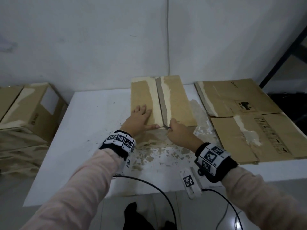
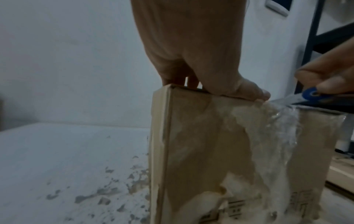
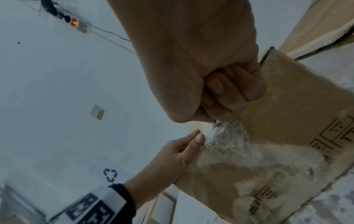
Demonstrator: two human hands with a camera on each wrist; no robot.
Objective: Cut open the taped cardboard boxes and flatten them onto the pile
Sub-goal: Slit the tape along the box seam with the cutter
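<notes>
On the white table (image 1: 93, 113), dead ahead of both hands, stands the box (image 1: 147, 100), taped seam (image 1: 162, 100) on top. Seam runs straight away from the person, toward the wall; its near end sits at the box's front edge. Right hand (image 1: 179, 131) is at that near end, fist clenched round a cutter (image 2: 310, 97); the left wrist view shows a blue handle part and a blade at the top edge. Clear tape (image 2: 283, 121) hangs crumpled down the box's front face, just below the blade. Left hand (image 1: 141, 118) lies flat on the box top left of the seam, fingers straight, thumb along the front edge, pressing down, gripping nothing. So both hands are at the box's near end, right one on the seam line, left just beside it. Judgement: cut is at the seam's near end; whether the rest is already slit, cannot tell. Any further cut has to follow the seam's long axis, with the left hand kept off the line.

Right of the box, flattened cardboard pile (image 1: 240, 113) lies on the table, near but apart. Left of the box, off the table, more closed boxes (image 1: 33, 110) wait. Torn paper and glue scraps mark the table in front of the box.
</notes>
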